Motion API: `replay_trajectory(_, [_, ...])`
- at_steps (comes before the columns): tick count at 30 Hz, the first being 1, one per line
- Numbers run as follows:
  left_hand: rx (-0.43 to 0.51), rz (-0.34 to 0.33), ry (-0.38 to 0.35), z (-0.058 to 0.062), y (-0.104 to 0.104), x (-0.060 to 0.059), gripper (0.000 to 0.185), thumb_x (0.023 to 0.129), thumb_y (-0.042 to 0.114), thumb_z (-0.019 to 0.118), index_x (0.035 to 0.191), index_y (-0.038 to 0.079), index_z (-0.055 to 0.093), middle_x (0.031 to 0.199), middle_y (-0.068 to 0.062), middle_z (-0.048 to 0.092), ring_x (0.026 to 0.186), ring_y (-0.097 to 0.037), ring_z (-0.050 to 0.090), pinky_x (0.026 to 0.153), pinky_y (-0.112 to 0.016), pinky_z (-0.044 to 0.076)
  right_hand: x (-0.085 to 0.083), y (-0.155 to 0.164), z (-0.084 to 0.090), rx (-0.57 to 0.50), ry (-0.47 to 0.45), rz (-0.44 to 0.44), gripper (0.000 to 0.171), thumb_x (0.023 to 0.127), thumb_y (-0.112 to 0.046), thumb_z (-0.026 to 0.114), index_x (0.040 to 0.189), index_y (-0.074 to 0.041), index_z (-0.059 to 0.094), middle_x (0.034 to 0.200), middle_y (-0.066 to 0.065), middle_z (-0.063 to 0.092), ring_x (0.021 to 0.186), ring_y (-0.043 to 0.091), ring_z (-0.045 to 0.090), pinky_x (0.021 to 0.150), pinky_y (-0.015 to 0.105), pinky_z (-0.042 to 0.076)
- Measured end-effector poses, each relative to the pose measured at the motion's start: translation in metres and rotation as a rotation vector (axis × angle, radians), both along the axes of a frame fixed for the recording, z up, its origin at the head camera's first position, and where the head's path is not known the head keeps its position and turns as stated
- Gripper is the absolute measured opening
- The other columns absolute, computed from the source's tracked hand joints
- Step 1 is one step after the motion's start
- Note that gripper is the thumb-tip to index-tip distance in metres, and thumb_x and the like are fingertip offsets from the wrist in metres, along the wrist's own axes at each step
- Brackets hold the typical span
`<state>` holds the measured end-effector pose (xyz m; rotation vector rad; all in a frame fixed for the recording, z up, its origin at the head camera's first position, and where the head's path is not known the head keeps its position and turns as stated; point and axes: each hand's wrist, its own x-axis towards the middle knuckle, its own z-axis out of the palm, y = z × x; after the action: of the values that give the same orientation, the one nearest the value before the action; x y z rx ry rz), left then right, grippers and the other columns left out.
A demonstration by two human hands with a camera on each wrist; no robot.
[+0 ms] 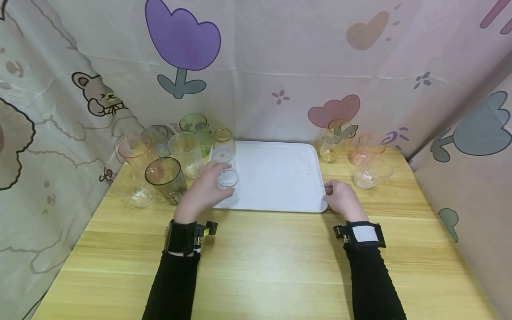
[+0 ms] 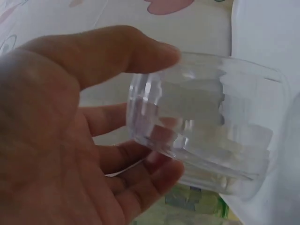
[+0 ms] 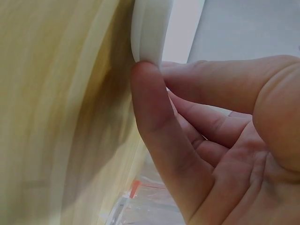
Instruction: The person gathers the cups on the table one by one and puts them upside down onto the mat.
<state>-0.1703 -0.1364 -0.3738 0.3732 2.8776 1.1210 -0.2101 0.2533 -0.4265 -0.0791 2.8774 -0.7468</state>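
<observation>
A clear glass stands upside down at the left front of the white tray. My left hand grips this clear glass near its base, thumb on one side and fingers on the other. Behind it, along the tray's left side, are another clear glass and an amber glass. My right hand is at the tray's front right corner. In the right wrist view, its thumb and a finger pinch the tray's rim.
Left of the tray stand several glasses, among them a dark glass, a green glass and a red-rimmed glass. On the right are a yellowish glass, a pink glass and a clear glass. A patterned curtain hangs behind.
</observation>
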Motion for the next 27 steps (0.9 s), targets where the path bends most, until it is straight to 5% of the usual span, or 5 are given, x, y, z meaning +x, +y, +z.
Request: replay_trajectory(27, [-0.126,0.080,-0.142,-0.003,-0.011,0.001,0.073,0.081,0.007,0.069,0.150,-0.002,0.047,0.148,-0.024,0.047,0.140,-0.043,0.038,0.112,-0.062,0.040,-0.001,-0.002,0.000,0.005,-0.020,-0.004,0.040,0.094,0.000,0.063,0.132,0.014,0.059,0.114,0.028,0.068,0.099,0.036,0.064,0.085,0.048,0.055])
